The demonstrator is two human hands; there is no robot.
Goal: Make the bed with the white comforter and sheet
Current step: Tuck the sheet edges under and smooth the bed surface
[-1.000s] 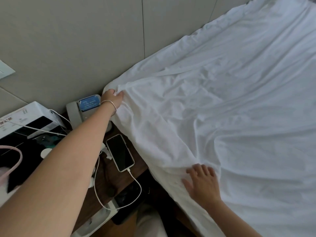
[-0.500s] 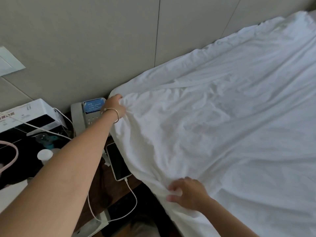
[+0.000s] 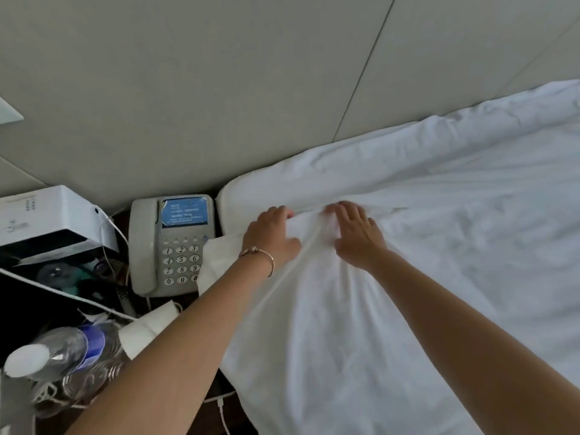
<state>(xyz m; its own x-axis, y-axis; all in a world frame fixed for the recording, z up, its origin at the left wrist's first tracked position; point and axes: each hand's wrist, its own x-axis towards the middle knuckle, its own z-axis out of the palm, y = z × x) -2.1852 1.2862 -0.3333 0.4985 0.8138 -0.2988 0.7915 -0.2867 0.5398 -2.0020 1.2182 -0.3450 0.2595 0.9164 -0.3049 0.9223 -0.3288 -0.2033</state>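
The white sheet [image 3: 408, 277] covers the bed and hangs over its left side. Both of my hands are at the top left corner of the mattress [image 3: 238, 199], close to the wall. My left hand [image 3: 270, 237], with a bracelet on the wrist, grips the sheet at the corner, its fingertips curled over the cloth. My right hand [image 3: 356, 235] lies just to its right, fingertips dug into the bunched cloth. A taut fold runs from between the hands down toward me. A thicker rumpled white edge [image 3: 470, 136] lies along the wall.
A nightstand on the left holds a grey desk telephone [image 3: 172, 246], a white box [image 3: 47, 221], a plastic water bottle [image 3: 62, 350] and white cables [image 3: 219, 403]. The padded grey wall panel [image 3: 282, 89] stands right behind the bed.
My right hand left the sheet's side edge and moved up to the corner beside my left hand. My view moved closer to the corner; the sheet there is now bunched between the hands.
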